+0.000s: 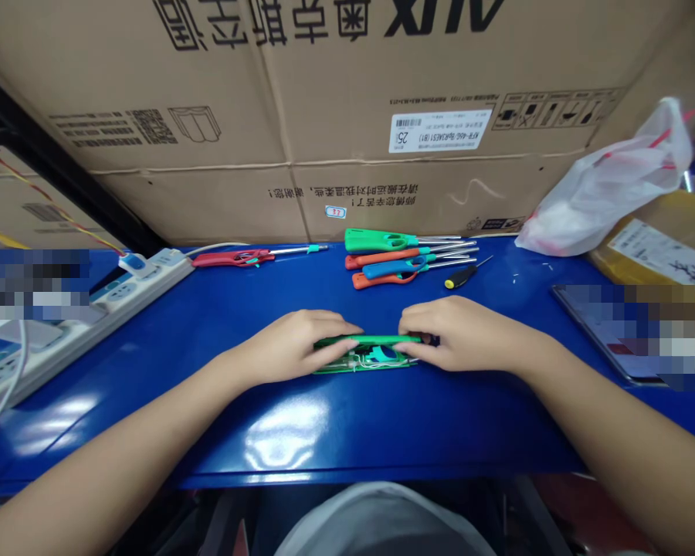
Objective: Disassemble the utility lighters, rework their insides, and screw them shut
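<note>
Between my two hands is a green gas lighter with its casing opened along the side, low over the blue table. White wires and a blue-green inner part show inside the casing. My left hand grips the casing's left end, thumb at the front and fingers behind. At the right end my right hand pinches the lighter with thumb and curled fingers. Something dark shows beside the right fingers, too small to name. Behind the hands lie a green lighter, a blue lighter and orange ones, metal tubes pointing right.
A red lighter lies at the back left, near a white power strip. A black-and-yellow screwdriver rests right of the lighters. At the right are a phone and a white plastic bag. A large cardboard box stands behind.
</note>
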The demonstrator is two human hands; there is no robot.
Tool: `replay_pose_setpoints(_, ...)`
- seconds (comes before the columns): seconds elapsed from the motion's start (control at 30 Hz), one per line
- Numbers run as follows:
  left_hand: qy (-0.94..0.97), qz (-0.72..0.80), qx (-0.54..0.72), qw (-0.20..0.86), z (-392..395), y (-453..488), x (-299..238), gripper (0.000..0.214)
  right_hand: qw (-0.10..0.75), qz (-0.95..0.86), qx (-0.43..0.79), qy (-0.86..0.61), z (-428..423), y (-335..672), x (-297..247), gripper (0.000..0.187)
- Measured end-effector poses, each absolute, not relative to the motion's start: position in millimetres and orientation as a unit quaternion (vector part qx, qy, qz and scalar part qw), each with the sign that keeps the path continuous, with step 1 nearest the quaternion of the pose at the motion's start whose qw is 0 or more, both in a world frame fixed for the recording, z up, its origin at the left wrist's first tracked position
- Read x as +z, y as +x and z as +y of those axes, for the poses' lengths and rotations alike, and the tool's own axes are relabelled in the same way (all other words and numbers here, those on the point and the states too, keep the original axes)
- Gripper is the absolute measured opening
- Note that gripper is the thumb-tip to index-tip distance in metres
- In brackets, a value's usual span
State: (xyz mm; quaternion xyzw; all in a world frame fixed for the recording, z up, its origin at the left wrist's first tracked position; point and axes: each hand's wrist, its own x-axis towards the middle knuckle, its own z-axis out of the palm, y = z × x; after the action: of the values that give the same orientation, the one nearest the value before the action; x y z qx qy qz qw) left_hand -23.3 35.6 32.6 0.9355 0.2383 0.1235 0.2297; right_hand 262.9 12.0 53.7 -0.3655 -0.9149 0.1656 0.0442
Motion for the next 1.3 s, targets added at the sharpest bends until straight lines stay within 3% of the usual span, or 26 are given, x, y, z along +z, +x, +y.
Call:
replay_pose_setpoints(0.2, 0.912, 0.267, 0.22, 0.218, 37.8, -21.9, 27.1, 0.034, 0.051, -0.906, 0.125, -0.4, 14.4, 265.1, 55.5, 0.036)
replay_pose_setpoints(0.5, 0.901, 0.305, 0.242, 0.19, 41.0, -24.4, 23.7, 0.033, 0.002, -0.885, 0.072, -0.459, 18.9, 268.2, 49.4, 0.034)
replay_pose_setpoints(0.63, 0.94, 0.264, 0.187, 0.112, 42.2, -29.2, 32.0, 0.03, -0.022, -0.874, 0.062, -0.481, 28.3, 272.3, 42.6, 0.032)
replay_pose_setpoints(0.73, 0.962, 0.22, 0.097, 0.127, 42.1, -31.6, 38.7, 0.036, 0.019, -0.861, 0.025, -0.507, 29.9, 272.8, 42.6, 0.027)
replay_pose_setpoints(0.83, 0.96, 0.229, 0.047, 0.153, 41.4, -31.5, 39.5, 0.035, 0.08, -0.878, 0.072, -0.466, 22.8, 268.7, 46.8, 0.022)
replay_pose_setpoints(0.97, 0.945, 0.25, 0.057, 0.204, 38.3, -27.5, 35.2, 0.029, 0.023, -0.912, 0.179, -0.368, 9.0, 256.7, 49.3, 0.025)
replay_pose_setpoints(1.3, 0.937, 0.274, 0.107, 0.189, 23.7, -14.6, 26.2, 0.019, -0.038, -0.845, 0.217, -0.487, 1.1, 248.7, 45.6, 0.023)
